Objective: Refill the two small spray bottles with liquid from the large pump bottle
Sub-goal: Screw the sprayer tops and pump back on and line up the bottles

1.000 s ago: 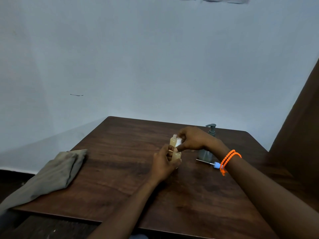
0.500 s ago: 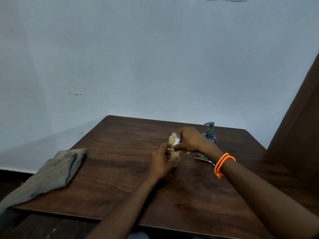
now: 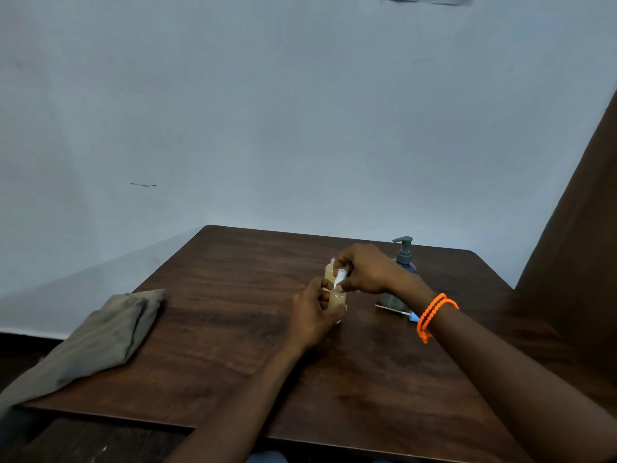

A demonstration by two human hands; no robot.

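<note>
Hands hide much: left hand (image 3: 312, 312) clasps a small bottle (image 3: 336, 299), right hand (image 3: 365, 270) fingers pinch its white cap (image 3: 340, 278).

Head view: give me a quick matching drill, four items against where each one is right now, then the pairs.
Items:
1. pump bottle
2. folded cloth
3. orange bracelet
4. white spray cap

Places:
A. table's left edge
B. right wrist
C. pinched in right hand's fingers
D. standing behind right hand

Pairs: 1-D, 2-A, 3-B, 4-C
</note>
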